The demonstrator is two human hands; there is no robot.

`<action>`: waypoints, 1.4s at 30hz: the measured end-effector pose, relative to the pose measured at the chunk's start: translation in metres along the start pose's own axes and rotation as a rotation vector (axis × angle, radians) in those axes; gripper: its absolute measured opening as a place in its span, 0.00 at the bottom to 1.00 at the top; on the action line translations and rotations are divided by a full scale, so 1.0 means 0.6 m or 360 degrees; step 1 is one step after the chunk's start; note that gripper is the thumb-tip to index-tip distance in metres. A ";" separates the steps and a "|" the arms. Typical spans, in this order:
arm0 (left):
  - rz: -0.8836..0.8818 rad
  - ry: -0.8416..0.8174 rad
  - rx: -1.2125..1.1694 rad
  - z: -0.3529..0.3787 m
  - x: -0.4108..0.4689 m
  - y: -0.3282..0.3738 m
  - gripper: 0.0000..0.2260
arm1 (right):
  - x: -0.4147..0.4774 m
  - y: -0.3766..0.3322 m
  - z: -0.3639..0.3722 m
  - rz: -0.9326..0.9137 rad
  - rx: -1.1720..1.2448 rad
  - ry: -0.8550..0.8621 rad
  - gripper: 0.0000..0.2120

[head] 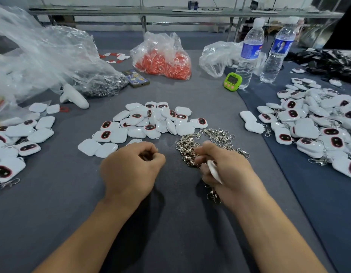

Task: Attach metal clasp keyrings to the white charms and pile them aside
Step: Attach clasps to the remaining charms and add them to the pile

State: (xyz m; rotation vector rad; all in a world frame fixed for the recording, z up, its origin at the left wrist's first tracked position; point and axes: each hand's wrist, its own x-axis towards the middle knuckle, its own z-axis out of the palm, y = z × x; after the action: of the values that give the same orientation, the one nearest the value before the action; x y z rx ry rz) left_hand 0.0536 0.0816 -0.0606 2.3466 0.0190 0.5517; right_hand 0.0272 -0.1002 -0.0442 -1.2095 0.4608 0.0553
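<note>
Lower centre, your right hand (220,166) grips a charm (213,171) over the clasps (190,146); your left hand (131,166) is curled, contents unclear.

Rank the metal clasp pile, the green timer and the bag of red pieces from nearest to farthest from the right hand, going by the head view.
1. Metal clasp pile: just ahead of the right hand, at its fingertips.
2. Green timer: farther back, slightly to the right.
3. Bag of red pieces: farthest, back and to the left.
</note>
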 end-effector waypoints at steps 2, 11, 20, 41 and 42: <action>0.0147 0.0006 0.0344 0.001 0.000 -0.008 0.05 | -0.004 -0.008 -0.007 0.0187 -0.0023 -0.0098 0.09; 0.0340 -0.0610 0.0045 0.015 -0.003 -0.009 0.04 | 0.005 0.014 -0.014 -0.0369 -0.0642 -0.0047 0.23; 0.0392 -0.0796 -0.0091 0.007 -0.001 -0.006 0.06 | 0.009 0.028 0.000 -0.0675 -0.1360 0.0089 0.12; 0.0512 -0.0696 0.0028 0.005 -0.007 -0.001 0.04 | 0.006 0.026 -0.005 -0.0829 -0.1433 -0.0020 0.15; 0.0524 -0.0667 0.0044 0.006 -0.009 0.000 0.04 | 0.006 0.026 -0.005 -0.0834 -0.1441 -0.0028 0.14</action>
State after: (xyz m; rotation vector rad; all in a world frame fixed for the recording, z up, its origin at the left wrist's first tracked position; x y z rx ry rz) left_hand 0.0501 0.0786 -0.0649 2.4626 -0.5628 0.2016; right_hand 0.0251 -0.0982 -0.0601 -2.1859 0.0672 -0.1964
